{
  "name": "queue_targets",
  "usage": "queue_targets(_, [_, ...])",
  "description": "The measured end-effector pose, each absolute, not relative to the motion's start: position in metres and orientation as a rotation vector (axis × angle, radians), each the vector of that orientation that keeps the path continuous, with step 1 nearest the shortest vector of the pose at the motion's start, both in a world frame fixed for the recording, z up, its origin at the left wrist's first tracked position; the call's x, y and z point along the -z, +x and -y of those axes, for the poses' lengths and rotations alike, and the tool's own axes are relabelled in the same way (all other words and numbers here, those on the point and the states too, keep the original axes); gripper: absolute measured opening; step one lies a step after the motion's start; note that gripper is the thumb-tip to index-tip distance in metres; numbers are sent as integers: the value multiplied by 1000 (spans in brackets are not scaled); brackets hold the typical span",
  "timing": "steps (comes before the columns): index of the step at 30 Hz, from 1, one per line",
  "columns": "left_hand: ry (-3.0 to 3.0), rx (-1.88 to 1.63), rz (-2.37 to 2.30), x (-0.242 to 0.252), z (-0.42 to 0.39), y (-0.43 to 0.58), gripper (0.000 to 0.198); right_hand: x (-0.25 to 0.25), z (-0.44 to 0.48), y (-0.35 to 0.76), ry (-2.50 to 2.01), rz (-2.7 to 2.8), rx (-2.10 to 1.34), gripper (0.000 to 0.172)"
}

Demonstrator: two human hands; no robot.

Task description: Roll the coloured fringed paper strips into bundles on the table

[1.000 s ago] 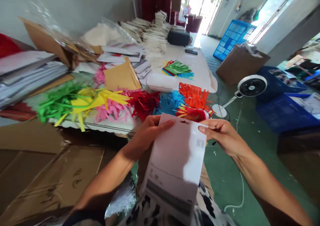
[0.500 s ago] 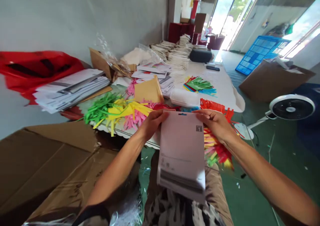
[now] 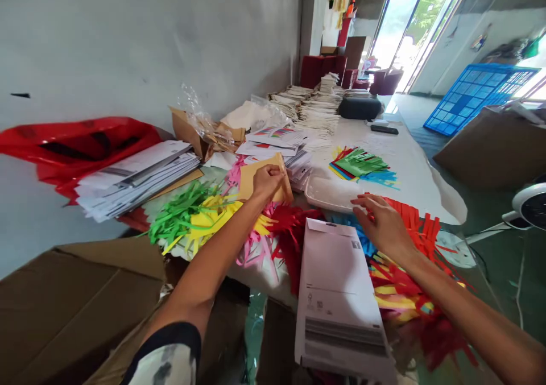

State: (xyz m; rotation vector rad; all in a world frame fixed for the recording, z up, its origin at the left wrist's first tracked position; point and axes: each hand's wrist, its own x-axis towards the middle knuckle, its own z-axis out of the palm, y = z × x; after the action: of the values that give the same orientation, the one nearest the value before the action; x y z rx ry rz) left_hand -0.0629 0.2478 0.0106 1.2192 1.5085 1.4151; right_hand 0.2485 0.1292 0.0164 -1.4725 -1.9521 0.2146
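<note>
A white printed packaging card [image 3: 339, 294] lies flat at the near edge of the table, over the coloured paper fringes. My left hand [image 3: 267, 181] is stretched forward and closed on the top edge of a tan envelope [image 3: 256, 181] that stands among the fringes. My right hand [image 3: 381, 223] hovers just right of the card's top corner, fingers spread and empty, over the red fringe [image 3: 416, 226] and blue fringe [image 3: 362, 238]. Green fringe [image 3: 179, 210], yellow fringe [image 3: 213, 220] and pink fringe [image 3: 256, 251] lie to the left.
A white tray [image 3: 330, 194] sits beyond my right hand. A stack of white sheets [image 3: 132, 177] and a red bag [image 3: 77, 143] are at left, a cardboard box [image 3: 77, 311] near left. A fan [image 3: 531, 206] and blue crate [image 3: 478, 98] stand right.
Both hands have let go of the white card, which now lies on the table. My left hand has reached forward to the tan envelope; my right hand has opened beside the card.
</note>
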Motion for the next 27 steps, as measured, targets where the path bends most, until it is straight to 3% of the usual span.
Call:
queue_targets(6, [1130, -1636, -1335, -30, -236, -81, 27, -23, -122, 234, -1387, 2024, -245, 29])
queue_targets(11, [1014, -1789, -1039, -73, -181, -107, 46, -41, -116, 207, -1271, 1986, -383, 27])
queue_targets(16, [983, -1790, -855, -95, -119, -109, 47, -72, -100, 164, -1025, 1928, -335, 26])
queue_targets(19, [955, -1794, -796, -96, -90, -105, 46, -87, -90, 139, -931, 1909, -354, 38])
queue_targets(23, [894, -1808, -802, -98, -58, -94, 47, -93, -69, 106, -813, 2071, -122, 84])
queue_targets(25, [885, -1799, -825, -100, -45, -86, 48, -90, -58, 92, -766, 2147, 53, 84])
queue_targets(27, [882, -1761, -828, -103, -35, -80, 51, -88, -52, 85, -742, 2153, 82, 65])
